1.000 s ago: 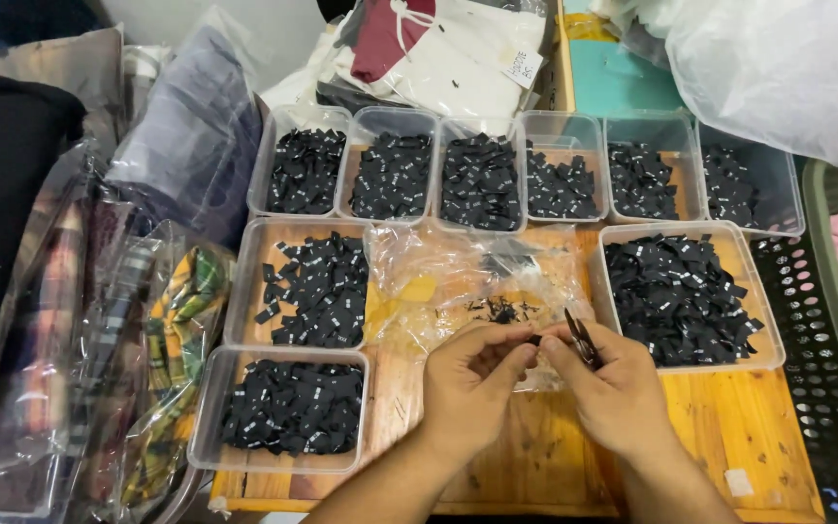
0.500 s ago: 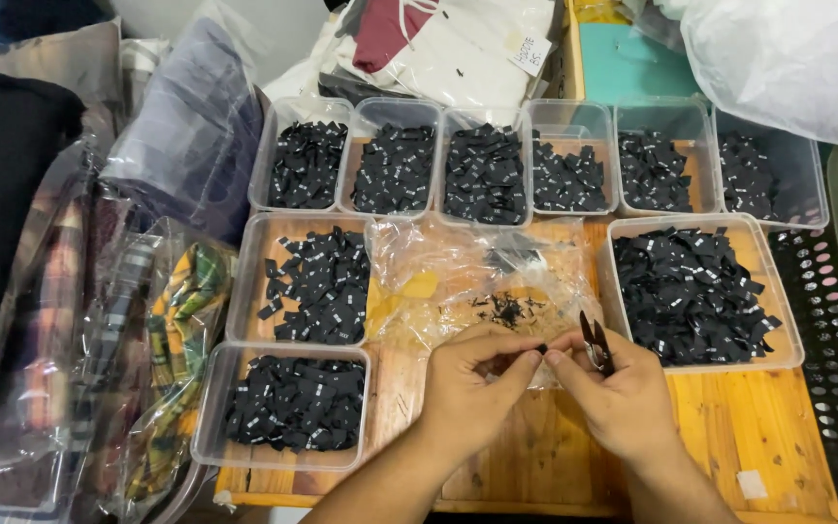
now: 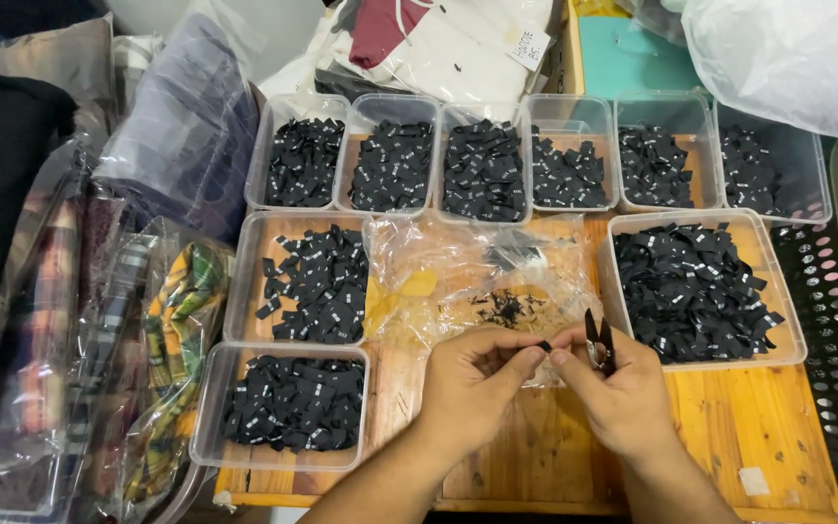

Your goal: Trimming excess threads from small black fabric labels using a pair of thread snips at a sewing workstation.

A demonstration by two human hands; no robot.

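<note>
**Two hands pinched a small black label over the counter**

Left of the clear plastic bag (image 3: 482, 281), two clear tubs (image 3: 288, 335) of black labels sat one behind the other on the wooden counter (image 3: 749, 437). Just in front of the bag, the left hand (image 3: 472, 388) had its fingers closed narrowly on a small black label (image 3: 543, 345). The right hand (image 3: 623, 393) met it at the fingertips, pinching the same label while also gripping small black snips (image 3: 597, 342), blades up. Right of the bag stood a larger tub (image 3: 700, 291) of labels. Behind the bag, a row of six tubs (image 3: 535, 160) held more.
</note>
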